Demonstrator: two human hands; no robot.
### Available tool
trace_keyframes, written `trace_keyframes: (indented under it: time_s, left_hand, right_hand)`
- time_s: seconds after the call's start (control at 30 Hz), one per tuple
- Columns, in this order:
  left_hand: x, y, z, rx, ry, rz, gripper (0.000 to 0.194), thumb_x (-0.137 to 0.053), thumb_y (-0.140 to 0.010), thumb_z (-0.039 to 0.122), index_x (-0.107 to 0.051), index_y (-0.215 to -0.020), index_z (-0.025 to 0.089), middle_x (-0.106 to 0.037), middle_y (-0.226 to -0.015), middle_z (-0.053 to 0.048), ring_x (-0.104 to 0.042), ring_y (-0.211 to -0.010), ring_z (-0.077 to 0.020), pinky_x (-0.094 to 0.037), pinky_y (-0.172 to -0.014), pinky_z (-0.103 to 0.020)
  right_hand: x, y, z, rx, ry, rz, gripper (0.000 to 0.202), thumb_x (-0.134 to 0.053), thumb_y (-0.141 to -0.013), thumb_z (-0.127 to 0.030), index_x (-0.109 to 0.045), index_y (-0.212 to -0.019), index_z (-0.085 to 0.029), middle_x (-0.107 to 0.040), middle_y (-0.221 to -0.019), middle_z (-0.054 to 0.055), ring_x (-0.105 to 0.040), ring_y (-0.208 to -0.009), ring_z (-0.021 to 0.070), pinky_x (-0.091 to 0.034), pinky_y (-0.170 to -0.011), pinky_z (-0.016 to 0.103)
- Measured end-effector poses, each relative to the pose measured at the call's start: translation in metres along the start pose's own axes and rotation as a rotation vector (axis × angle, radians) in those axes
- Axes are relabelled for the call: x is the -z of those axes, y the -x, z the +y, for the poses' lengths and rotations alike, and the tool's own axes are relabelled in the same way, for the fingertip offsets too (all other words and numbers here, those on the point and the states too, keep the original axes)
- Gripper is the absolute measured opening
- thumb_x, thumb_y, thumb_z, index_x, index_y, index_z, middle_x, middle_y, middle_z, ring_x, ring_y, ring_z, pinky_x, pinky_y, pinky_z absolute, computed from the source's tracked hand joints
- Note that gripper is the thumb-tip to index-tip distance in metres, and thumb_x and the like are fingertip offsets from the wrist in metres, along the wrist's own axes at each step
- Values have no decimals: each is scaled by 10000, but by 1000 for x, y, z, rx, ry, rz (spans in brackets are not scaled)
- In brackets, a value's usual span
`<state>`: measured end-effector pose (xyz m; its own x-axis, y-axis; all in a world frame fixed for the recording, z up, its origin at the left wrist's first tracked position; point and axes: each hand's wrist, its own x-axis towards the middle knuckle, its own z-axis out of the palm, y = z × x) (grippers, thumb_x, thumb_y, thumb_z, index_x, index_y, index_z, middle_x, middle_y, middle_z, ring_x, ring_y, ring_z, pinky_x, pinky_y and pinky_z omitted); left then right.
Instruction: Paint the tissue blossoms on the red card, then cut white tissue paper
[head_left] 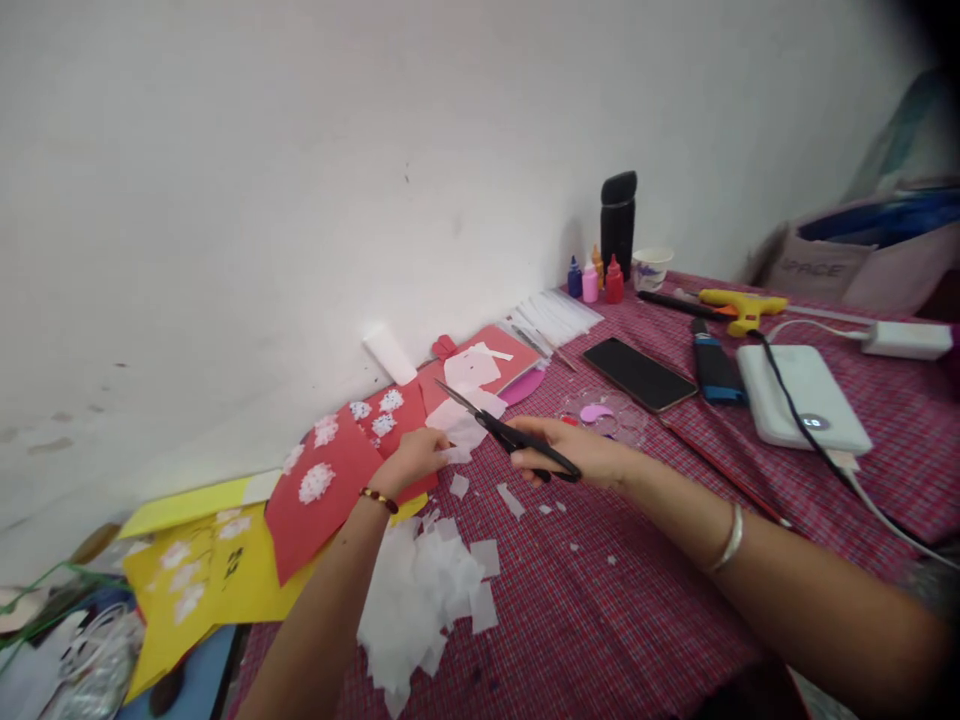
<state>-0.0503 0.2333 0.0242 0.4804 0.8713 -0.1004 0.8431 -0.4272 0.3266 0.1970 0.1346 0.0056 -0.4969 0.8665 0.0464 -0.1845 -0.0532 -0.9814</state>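
Black-handled scissors [529,445] are in my right hand [574,452], fingers wrapped round the handles, blades pointing to the upper left. My left hand [416,457] pinches a small white paper piece [456,455] just left of the scissors. Beyond the blades lies a larger white paper [465,420]. Below my hands is a heap of white paper squares [424,590], with small scraps scattered to its right. Red paper [322,510] bearing white flower shapes [316,483] lies beside my left wrist, and yellow paper [247,570] with similar flowers lies farther left.
On the checked cloth [600,620] are a phone [639,373], a white power bank [802,398] with cables, a yellow glue gun [744,305], a red brush [724,470] and a paper cup [651,268]. Small paint bottles [590,282] and a black bottle [618,225] stand near the wall.
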Motion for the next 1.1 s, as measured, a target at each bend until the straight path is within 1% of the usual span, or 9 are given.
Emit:
trace_keyframes:
  time_s: [0.07,0.17,0.27,0.33,0.4,0.5,0.6,0.77,1.1]
  left_hand:
    - [10,11,0,17,48,25,147,-538,-647,116,-498,-518,175,-488,-530,24,-427,-548,-131,-316,-581,-266]
    - [31,42,-1,47,148,97,143,-523,-725,196,-500,-585,177,-502,-587,21,-446,-579,-134,-329,-575,-255]
    - [42,90,-1,124,369,246,188,-508,-803,315,-542,-684,174,-547,-629,12,-484,-590,-134,-370,-580,-244]
    - [37,125,2,202,749,435,209,-604,-767,355,-557,-686,168,-557,-618,15,-486,-574,-120,-384,-580,-232]
    - [23,153,4,272,1067,558,237,-699,-706,358,-572,-667,161,-562,-591,22,-478,-542,-102,-379,-556,-214]
    - [-1,178,5,351,1289,604,272,-753,-671,371,-588,-654,155,-577,-566,25,-479,-509,-93,-371,-521,-203]
    - [-19,184,4,371,1359,609,303,-776,-650,387,-589,-637,149,-570,-547,31,-469,-492,-87,-359,-500,-196]
    - [-32,180,-1,402,1420,564,301,-798,-607,340,-563,-635,154,-567,-546,37,-457,-477,-82,-335,-486,-192]
    - [-37,181,-4,450,1370,517,261,-771,-606,338,-594,-621,148,-531,-522,40,-411,-449,-73,-300,-460,-194]
  right_hand:
    - [-3,0,1,19,-18,-34,485,-721,-763,-413,-525,-1145,-187,-520,-744,-36,-489,-562,71,-388,-496,199]
    - [-13,0,3,40,-2,-99,548,-688,-798,-385,-486,-1280,-221,-563,-837,-11,-514,-629,87,-415,-542,208]
    - [-31,4,4,97,68,-196,615,-698,-790,-331,-451,-1340,-210,-595,-1138,74,-581,-972,175,-472,-825,296]
    - [-45,8,3,116,98,-288,645,-706,-784,-310,-439,-1363,-208,-539,-1301,107,-519,-1167,230,-417,-977,351]
    - [-59,12,3,82,87,-370,642,-703,-786,-304,-449,-1367,-206,-531,-1337,116,-494,-1222,255,-393,-1021,381]
    - [-75,14,8,27,40,-432,663,-730,-749,-281,-478,-1357,-203,-569,-1306,110,-516,-1207,268,-396,-1021,400]
    - [-83,13,18,-28,55,-431,626,-732,-736,-266,-522,-1324,-214,-627,-1206,84,-582,-1086,249,-447,-934,384]
    - [-84,9,31,-102,71,-399,606,-742,-712,-233,-561,-1290,-225,-660,-1036,39,-598,-854,174,-465,-732,285]
    - [-87,11,23,-147,91,-409,565,-708,-756,-235,-560,-1302,-242,-654,-1129,50,-600,-986,206,-470,-851,330]
